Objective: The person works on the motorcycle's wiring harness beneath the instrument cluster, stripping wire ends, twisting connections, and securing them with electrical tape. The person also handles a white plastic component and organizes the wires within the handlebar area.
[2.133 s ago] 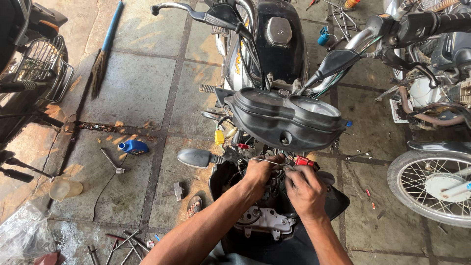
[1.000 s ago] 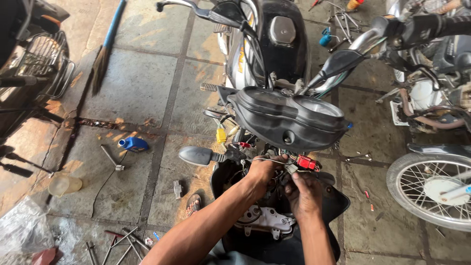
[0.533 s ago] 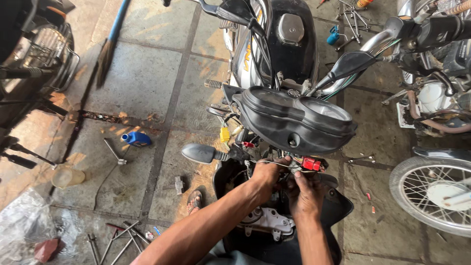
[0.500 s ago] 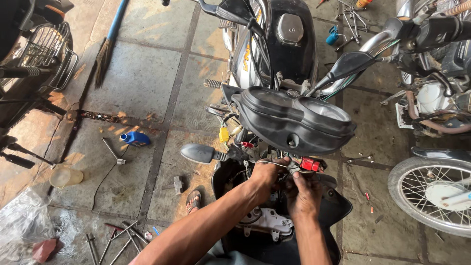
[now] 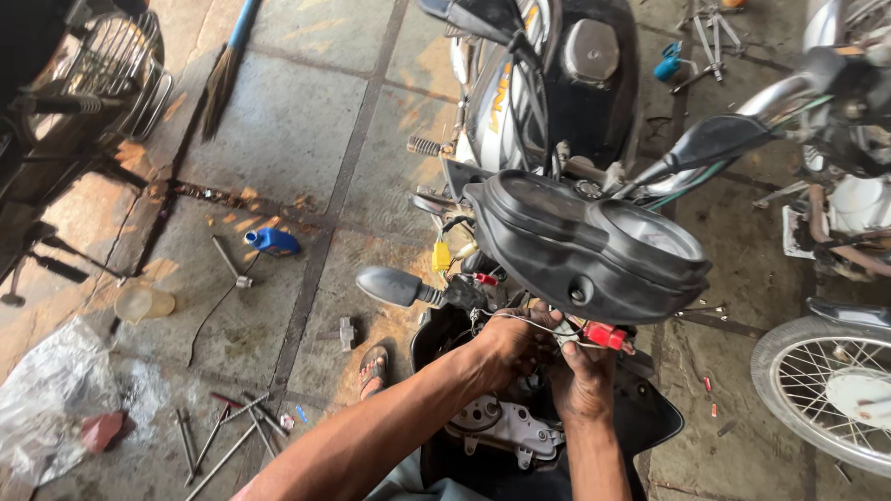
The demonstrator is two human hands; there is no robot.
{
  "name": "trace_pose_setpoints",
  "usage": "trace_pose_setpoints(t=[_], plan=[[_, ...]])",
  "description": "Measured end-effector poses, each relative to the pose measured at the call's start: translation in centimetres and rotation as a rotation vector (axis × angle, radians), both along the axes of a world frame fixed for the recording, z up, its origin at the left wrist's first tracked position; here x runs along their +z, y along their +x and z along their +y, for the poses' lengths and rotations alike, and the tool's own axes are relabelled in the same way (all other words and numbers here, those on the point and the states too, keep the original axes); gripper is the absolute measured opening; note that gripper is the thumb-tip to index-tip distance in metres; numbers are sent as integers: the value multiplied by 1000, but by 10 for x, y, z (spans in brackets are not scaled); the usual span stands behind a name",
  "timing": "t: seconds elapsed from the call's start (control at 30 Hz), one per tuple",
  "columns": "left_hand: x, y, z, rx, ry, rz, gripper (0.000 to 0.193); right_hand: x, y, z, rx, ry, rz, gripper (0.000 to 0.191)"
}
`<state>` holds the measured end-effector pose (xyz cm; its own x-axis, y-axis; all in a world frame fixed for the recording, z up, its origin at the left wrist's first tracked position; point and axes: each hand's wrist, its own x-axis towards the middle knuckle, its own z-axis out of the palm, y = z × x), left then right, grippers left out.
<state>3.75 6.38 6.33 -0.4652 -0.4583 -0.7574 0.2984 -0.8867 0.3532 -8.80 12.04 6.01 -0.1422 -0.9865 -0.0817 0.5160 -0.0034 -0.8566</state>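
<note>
Crumpled clear plastic bag point(image 5: 46, 394), floor's lower left

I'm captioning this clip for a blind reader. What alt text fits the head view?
Seen from above, a person's left hand and right hand work at a bundle of wires and a red connector beneath a motorcycle's black instrument cluster. Rods and a blue bottle lie on the concrete floor.

Soft, even daylight across the concrete floor point(image 5: 278, 121), no hard shadows. Brighter at top right, where the chrome handlebar point(image 5: 789, 93) glares. Dim under the instrument cluster point(image 5: 594, 250); both hands sit in shade there. Focus crisp in the middle, edges bowed by the wide lens.
</note>
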Motion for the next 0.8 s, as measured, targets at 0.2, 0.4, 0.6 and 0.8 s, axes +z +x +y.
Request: trace_pose_setpoints(t=[0.2,0.4,0.6,0.8], plan=[[-11,-1,-5,60,61,20,30,-21,7,-8,-82,-54,-9,49],[-37,-4,-9,106,130,64,22,-35,7,-15,-229,80,-8,60],[-46,-8,-4,86,125,84,18,-30,7,-10,-187,10,2,51],[-22,-9,-1,-10,-51,-126,29,-54,-11,-2,-172,230,-145,37]])
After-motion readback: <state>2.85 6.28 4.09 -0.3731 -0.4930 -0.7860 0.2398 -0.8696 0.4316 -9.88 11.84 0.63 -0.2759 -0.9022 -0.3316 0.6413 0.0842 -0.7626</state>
